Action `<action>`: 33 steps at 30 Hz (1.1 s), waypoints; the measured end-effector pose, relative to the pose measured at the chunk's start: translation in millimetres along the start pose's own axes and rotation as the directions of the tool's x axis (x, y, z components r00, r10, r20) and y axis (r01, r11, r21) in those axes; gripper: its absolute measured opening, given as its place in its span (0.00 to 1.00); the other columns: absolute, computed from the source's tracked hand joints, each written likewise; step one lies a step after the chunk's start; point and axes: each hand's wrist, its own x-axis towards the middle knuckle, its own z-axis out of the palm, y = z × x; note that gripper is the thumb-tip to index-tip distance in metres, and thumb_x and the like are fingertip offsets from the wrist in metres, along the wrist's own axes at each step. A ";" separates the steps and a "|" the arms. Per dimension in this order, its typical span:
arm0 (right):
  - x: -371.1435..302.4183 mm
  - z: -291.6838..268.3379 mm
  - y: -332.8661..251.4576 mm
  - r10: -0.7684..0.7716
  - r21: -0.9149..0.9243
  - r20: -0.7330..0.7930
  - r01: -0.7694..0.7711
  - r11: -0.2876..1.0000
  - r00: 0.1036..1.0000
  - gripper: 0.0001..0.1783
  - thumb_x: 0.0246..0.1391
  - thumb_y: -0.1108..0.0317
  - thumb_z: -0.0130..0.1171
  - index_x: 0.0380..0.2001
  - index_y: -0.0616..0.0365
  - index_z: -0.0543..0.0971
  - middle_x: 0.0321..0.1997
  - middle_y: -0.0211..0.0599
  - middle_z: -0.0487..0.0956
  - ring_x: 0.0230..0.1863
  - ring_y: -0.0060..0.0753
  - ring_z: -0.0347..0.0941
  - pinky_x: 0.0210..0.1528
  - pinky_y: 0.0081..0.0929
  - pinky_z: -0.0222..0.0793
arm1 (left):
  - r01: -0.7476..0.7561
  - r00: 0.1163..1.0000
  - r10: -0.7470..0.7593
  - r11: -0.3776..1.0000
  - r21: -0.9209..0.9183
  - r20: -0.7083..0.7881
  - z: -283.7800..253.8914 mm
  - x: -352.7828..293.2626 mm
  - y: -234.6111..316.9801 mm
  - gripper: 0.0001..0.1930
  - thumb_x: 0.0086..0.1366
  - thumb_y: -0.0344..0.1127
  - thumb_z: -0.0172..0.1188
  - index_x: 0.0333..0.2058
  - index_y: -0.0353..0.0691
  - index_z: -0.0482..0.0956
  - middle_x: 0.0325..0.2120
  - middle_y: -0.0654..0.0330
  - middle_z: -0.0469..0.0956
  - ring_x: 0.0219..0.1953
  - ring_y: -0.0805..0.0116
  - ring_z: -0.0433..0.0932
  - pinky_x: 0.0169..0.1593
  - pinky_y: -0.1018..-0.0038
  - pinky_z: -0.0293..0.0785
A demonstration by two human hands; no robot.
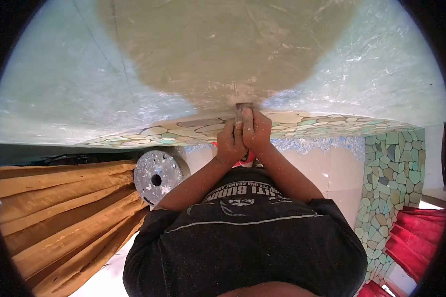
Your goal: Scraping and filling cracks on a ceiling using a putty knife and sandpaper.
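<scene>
Both hands are raised together in front of me against a pale green wall [193,59] with a scuffed surface. They grip a scraper [241,106], whose dark, flat end touches the wall just above the fingers. My right hand [257,131] is wrapped round it, with a finger stretched along the tool toward the blade. Close beside it on the left, my left hand [229,144] is closed on the same scraper, lower down. Most of the handle is hidden by the fingers. Pale, chalky scratches mark the wall above the blade.
A stone-patterned band [322,123] runs along the wall's lower part. On my left stand a round grey paint-spattered stool or drum [146,166] and a hanging orange curtain [69,203]. Blue and white flakes [327,144] litter the floor beside the wall. Red cloth [421,237] hangs at right.
</scene>
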 end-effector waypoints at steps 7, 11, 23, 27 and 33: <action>11.1 1.3 -32.6 -0.118 0.003 -0.098 0.119 0.993 0.988 0.12 0.63 0.66 0.50 0.31 0.63 0.77 0.24 0.52 0.77 0.25 0.55 0.76 0.27 0.40 0.71 | -0.038 0.999 0.038 0.999 -0.006 -0.013 -10.9 11.5 17.2 0.11 0.72 0.36 0.47 0.33 0.36 0.70 0.20 0.45 0.73 0.22 0.42 0.74 0.25 0.59 0.68; -3.1 6.1 -10.8 0.031 0.028 -0.037 -0.030 0.999 0.999 0.14 0.64 0.65 0.49 0.31 0.63 0.77 0.24 0.53 0.77 0.25 0.55 0.76 0.26 0.39 0.70 | 0.054 0.996 -0.055 0.998 0.010 0.074 -10.1 -0.1 1.6 0.11 0.72 0.37 0.47 0.33 0.36 0.71 0.21 0.45 0.73 0.23 0.42 0.75 0.26 0.59 0.69; -8.0 16.7 1.6 -0.020 0.051 -0.087 0.025 0.998 0.996 0.14 0.66 0.66 0.46 0.32 0.65 0.77 0.21 0.42 0.75 0.21 0.29 0.69 0.25 0.28 0.67 | 0.006 0.994 -0.009 1.000 0.029 0.106 -13.3 3.4 -6.4 0.11 0.72 0.37 0.46 0.35 0.37 0.71 0.24 0.43 0.74 0.26 0.39 0.75 0.27 0.58 0.69; 8.3 15.1 -35.6 -0.071 0.072 -0.162 0.083 0.994 0.984 0.14 0.64 0.66 0.49 0.27 0.63 0.76 0.21 0.51 0.75 0.21 0.52 0.74 0.25 0.38 0.69 | -0.062 0.997 0.062 0.998 0.003 0.042 -19.4 12.1 7.5 0.11 0.72 0.37 0.46 0.35 0.36 0.71 0.23 0.43 0.73 0.25 0.37 0.74 0.26 0.56 0.68; -8.5 17.7 -0.5 -0.011 0.006 -0.080 0.011 1.000 0.997 0.14 0.65 0.67 0.46 0.30 0.66 0.75 0.21 0.49 0.73 0.19 0.47 0.69 0.25 0.34 0.67 | -0.046 0.995 0.047 0.999 -0.006 0.087 -18.7 0.3 -7.7 0.10 0.72 0.37 0.46 0.34 0.36 0.70 0.21 0.44 0.72 0.23 0.38 0.73 0.25 0.56 0.67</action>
